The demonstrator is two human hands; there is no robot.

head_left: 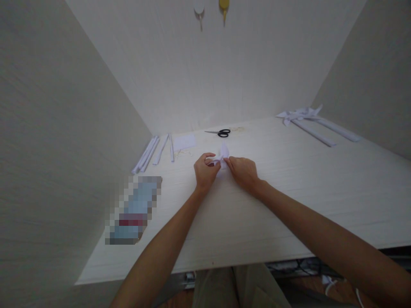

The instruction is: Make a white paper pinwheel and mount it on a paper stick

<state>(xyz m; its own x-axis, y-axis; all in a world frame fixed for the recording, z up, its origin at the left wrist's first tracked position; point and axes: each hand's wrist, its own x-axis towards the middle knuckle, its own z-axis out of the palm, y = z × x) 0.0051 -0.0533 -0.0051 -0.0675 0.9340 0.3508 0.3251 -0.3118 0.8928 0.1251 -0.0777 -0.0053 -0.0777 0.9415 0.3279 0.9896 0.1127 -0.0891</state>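
My left hand [204, 170] and my right hand [243, 172] meet over the middle of the white desk [289, 192]. Both pinch a small piece of folded white paper [222, 152], which sticks up between the fingertips. The fingers of each hand are curled closed on it. Part of the paper is hidden under my fingers.
Black-handled scissors [220, 133] lie behind the hands, beside a flat white sheet [184, 142]. Several rolled white paper strips [150, 153] lie at the back left; more strips and folded paper [313, 122] sit at the back right. A blurred object [135, 210] rests at the left. Walls enclose three sides.
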